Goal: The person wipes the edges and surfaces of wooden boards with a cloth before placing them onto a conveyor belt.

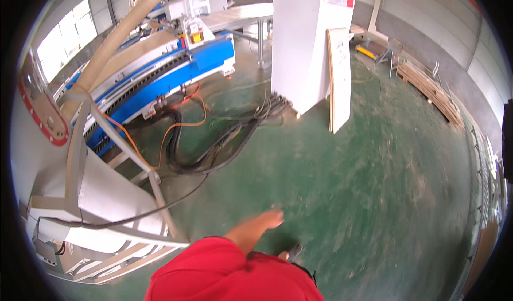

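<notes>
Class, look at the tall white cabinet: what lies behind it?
Past the tall white cabinet, a pale tabletop shows on its left, and the wall shows beyond its right. Whatever stands directly behind the cabinet is covered.

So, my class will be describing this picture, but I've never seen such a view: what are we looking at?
There is no robot here, just a person seen from a fisheye camera on their own head, looking down, so straight edges bend near the rim. The red shirt below is theirs. Their left hand shows, blurred; I can't tell whether it holds anything. The right isn't visible. On the green floor lie black cables and an orange hose. Beyond stand a blue-and-white machine and a white cabinet, with an upright board beside it.
</notes>
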`<state>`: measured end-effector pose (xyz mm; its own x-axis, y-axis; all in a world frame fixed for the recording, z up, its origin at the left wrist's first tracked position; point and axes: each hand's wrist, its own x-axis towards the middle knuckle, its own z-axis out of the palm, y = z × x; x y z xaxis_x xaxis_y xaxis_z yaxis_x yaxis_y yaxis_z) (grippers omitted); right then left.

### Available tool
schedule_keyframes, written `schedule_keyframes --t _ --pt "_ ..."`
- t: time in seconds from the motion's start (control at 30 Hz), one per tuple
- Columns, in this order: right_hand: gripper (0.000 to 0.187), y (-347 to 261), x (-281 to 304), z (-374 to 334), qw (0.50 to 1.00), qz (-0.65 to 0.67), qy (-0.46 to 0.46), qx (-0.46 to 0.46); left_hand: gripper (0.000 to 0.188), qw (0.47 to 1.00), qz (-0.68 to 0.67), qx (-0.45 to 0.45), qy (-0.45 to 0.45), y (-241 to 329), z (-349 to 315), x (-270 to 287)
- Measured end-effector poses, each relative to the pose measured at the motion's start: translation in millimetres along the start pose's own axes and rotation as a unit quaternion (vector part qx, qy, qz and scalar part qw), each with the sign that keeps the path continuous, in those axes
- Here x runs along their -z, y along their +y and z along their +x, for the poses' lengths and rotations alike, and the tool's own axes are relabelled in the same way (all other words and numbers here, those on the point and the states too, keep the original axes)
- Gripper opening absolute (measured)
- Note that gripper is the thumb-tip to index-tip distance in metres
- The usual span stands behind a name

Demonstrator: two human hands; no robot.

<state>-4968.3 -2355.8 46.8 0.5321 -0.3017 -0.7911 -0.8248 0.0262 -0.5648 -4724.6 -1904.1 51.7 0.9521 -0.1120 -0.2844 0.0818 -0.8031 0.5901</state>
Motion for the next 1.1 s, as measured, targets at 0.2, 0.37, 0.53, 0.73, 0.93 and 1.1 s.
schedule_keyframes --t 0.2,0.37,0.53,0.73,0.93,1.1 --pt "0.039 -255 95 208 0.996 0.018 -0.027 0.088 0.054 0.95 0.049 0.239 -0.194 -87 -23 -2" --pt "0.034 -547 73 315 0.973 0.03 0.021 0.227 0.061 0.817 -0.067 0.431 -0.379 -120 16 -49" --pt "0.038 -690 41 368 0.983 -0.01 -0.002 0.184 0.042 0.874 -0.125 0.332 -0.332 -109 315 -36" --pt "0.044 -667 120 512 0.987 0.068 0.147 -0.018 0.03 0.998 -0.037 -0.013 -0.054 266 900 137" --pt "0.042 -729 152 630 0.979 -0.101 0.141 -0.102 0.027 0.964 -0.232 -0.122 -0.05 475 1185 223" --pt "0.041 -845 179 854 0.678 -0.733 -0.049 0.026 0.033 0.991 -0.069 -0.043 -0.111 415 1300 185"
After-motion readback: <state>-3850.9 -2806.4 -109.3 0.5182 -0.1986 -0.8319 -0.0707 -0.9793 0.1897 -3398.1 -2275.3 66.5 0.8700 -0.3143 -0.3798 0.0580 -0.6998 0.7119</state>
